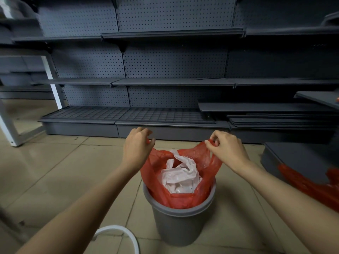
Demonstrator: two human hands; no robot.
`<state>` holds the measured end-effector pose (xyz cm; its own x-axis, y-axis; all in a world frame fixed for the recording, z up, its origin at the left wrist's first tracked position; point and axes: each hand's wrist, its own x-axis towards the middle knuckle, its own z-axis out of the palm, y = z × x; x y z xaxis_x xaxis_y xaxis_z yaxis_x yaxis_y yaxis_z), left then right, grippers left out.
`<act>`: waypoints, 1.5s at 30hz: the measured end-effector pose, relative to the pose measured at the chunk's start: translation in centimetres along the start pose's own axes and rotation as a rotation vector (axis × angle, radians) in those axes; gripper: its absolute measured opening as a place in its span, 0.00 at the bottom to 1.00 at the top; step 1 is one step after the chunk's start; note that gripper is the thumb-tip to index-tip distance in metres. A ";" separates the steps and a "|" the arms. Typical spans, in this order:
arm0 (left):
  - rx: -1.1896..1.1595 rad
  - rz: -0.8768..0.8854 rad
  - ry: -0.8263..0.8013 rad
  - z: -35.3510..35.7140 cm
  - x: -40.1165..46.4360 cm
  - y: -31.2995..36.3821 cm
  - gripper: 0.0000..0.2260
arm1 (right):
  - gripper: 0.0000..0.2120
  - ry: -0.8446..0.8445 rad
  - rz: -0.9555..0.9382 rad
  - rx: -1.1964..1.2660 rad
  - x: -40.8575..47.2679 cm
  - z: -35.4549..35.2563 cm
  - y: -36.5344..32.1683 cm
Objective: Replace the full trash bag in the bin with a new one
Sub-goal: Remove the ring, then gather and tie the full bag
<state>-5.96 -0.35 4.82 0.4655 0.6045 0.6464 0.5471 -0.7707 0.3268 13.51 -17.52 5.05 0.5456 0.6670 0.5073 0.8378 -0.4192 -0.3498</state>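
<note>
Head view: two hands, left hand and right hand, pinch one red bag in one bin.

The left hand covers the near handle of the red trash bag, whose lower part is hidden inside the grey bin. A second red bag runs off the right edge, and a white curved tube is cut by the bottom edge.

head cam | looks forward and down | close above bin | shelving faces it beyond
</note>
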 end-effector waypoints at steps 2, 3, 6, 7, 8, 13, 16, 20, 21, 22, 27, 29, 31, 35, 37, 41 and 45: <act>0.019 -0.013 -0.009 -0.2 -0.1 0.0 0.12 | 0.07 -0.011 -0.006 -0.003 -0.1 -0.2 -0.2; 0.030 -0.031 -0.019 -0.2 -0.2 0.0 0.12 | 0.05 -0.014 -0.009 -0.005 -0.1 -0.2 -0.4; 0.065 -0.098 -0.071 -0.4 -0.7 -0.5 0.10 | 0.03 -0.021 -0.020 -0.009 -0.1 -0.4 -1.1; 0.072 -0.102 -0.086 -0.5 -0.8 -0.6 0.08 | 0.02 -0.024 -0.027 -0.011 -0.1 -0.4 -1.3; 0.070 -0.095 -0.092 -0.7 -0.9 -0.7 0.07 | 0.02 -0.029 -0.038 -0.016 -0.1 -0.4 -1.5; -0.018 -0.027 0.002 -1.7 -0.4 0.3 0.05 | 0.04 -0.008 -0.086 0.003 -0.2 -0.5 -2.5; -0.084 -0.023 0.091 -2.5 0.5 1.9 0.04 | 0.05 0.040 -0.114 0.050 0.5 -1.5 -3.1; -0.111 0.010 0.151 -3.5 2.0 3.9 0.04 | 0.05 0.118 -0.130 0.093 1.4 -2.7 -3.6; -0.120 0.012 0.154 -3.6 2.4 4.2 0.05 | 0.05 0.137 -0.126 0.113 1.6 -2.8 -3.7; -0.127 0.018 0.147 -3.6 2.7 4.6 0.05 | 0.05 0.146 -0.117 0.128 1.8 -2.8 -3.7; -0.144 0.077 0.070 -2.4 1.4 5.7 0.04 | 0.05 0.133 -0.096 0.105 1.9 -2.5 -4.2; -0.155 0.130 0.058 -2.2 0.7 5.8 0.04 | 0.05 0.191 -0.100 0.106 2.1 -2.9 -4.3; -0.145 0.173 0.065 -2.4 1.2 6.0 0.04 | 0.05 0.201 -0.097 0.103 2.2 -3.0 -4.3; -0.165 0.191 0.142 -3.8 2.5 6.0 0.03 | 0.05 0.145 -0.100 0.081 1.5 -2.6 -4.2; -0.203 0.192 0.209 -4.6 3.0 6.0 0.02 | 0.04 0.197 -0.114 0.123 1.6 -3.0 -4.6; -0.208 0.147 0.180 -4.7 3.5 6.1 0.03 | 0.04 0.144 -0.131 0.100 1.4 -2.5 -5.2; -0.046 0.101 -0.042 -2.7 1.9 3.6 0.09 | 0.04 0.081 -0.124 0.045 0.8 -1.6 -4.3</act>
<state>-4.98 -2.52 9.12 0.5458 0.5308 0.6483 0.4642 -0.8357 0.2935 10.42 -16.21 8.24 0.4394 0.6592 0.6103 0.8981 -0.3077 -0.3142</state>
